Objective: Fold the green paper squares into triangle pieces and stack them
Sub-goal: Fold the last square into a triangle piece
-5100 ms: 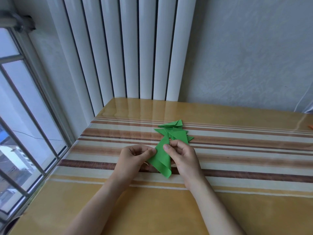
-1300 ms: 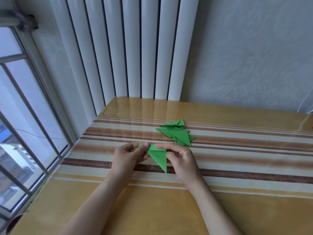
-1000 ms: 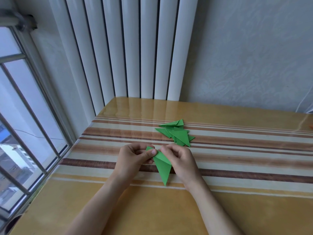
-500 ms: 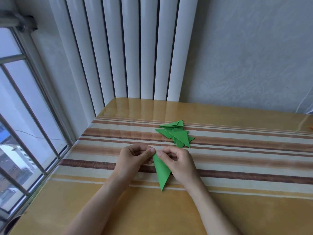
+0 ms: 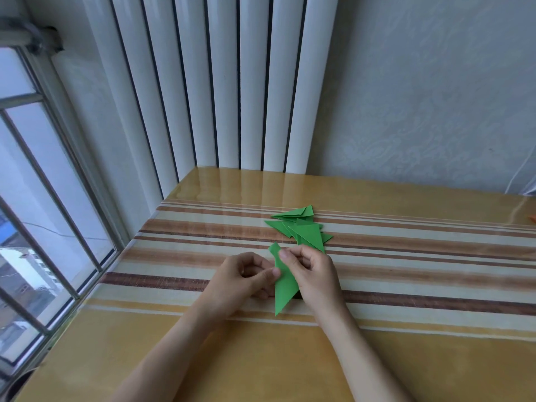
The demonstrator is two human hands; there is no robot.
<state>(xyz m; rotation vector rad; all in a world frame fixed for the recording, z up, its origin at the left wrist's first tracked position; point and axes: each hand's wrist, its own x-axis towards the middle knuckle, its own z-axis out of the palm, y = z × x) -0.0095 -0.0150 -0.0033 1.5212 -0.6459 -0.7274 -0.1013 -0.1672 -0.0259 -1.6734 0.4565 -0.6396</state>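
A narrow folded green paper piece stands on edge between my hands, its long point aimed down toward me. My left hand pinches its left edge near the middle with thumb and curled fingers. My right hand grips it from the right, thumb on the upper part. Just behind my right hand, a loose stack of folded green triangles lies on the striped table.
A white ribbed radiator stands against the wall at the table's back edge. A barred window runs along the table's left side. A small orange scrap shows at the far right edge.
The piece has been folded narrower and turned from a flat triangle into a slim upright strip. Both hands kept hold and shifted slightly; the stack behind has not moved.
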